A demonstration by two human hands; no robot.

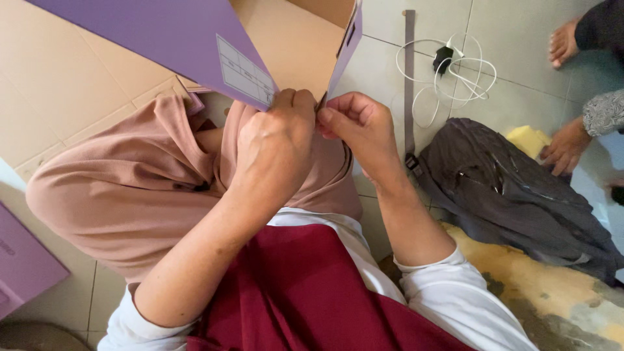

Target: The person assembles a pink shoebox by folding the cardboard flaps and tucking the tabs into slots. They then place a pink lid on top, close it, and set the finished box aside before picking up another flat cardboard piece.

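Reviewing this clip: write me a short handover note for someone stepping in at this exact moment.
Left hand: pinching the lower edge of the purple cardboard box at its corner.
Right hand: pinching the adjoining box flap at the same corner.
The box is held up over the lap; its brown inside faces the camera.
Done: panels brought together at the corner.
Left: whether the corner is locked cannot be told.
Nearby: grey bag, white cable on the tiled floor.

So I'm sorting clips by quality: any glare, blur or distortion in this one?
Head view: soft even light, no hard shadows; both hands, left and right, sharp on the purple box; small glare on the dark bag; floor tile lines bend slightly toward the edges.
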